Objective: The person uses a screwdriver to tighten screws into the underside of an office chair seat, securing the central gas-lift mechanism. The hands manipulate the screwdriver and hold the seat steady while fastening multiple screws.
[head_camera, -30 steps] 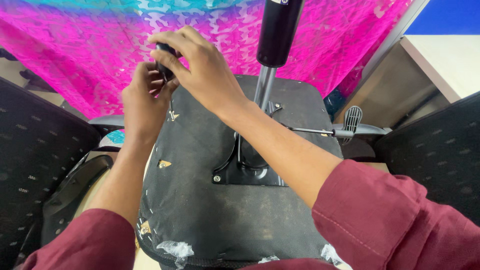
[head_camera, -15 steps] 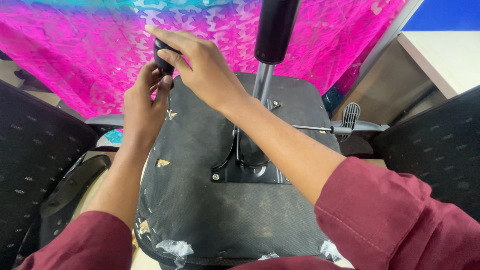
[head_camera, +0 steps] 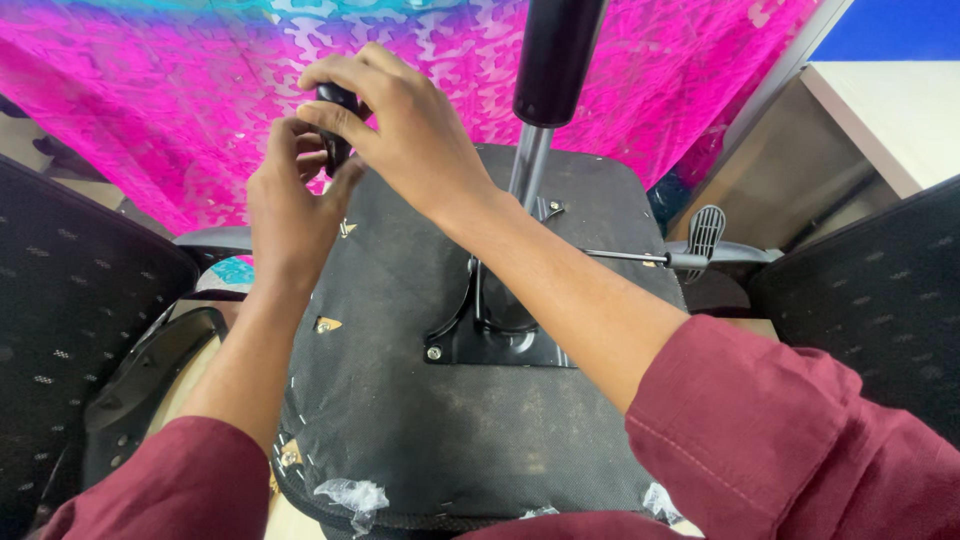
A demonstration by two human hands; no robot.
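Both hands work at the far left edge of the upturned chair seat (head_camera: 400, 420). Right hand (head_camera: 405, 125) and left hand (head_camera: 290, 205) pinch a small black knob (head_camera: 335, 110). Risk: it could slip, dropping behind the seat.

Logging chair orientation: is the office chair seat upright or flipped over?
Flipped over: the seat shows its underside, with mounting plate and gas cylinder pointing up.

Both arms in dark red sleeves reach forward, the right hand (head_camera: 400, 130) arched on top with its fingers curled down, the left hand (head_camera: 290, 205) under it, fingertips pinched together.
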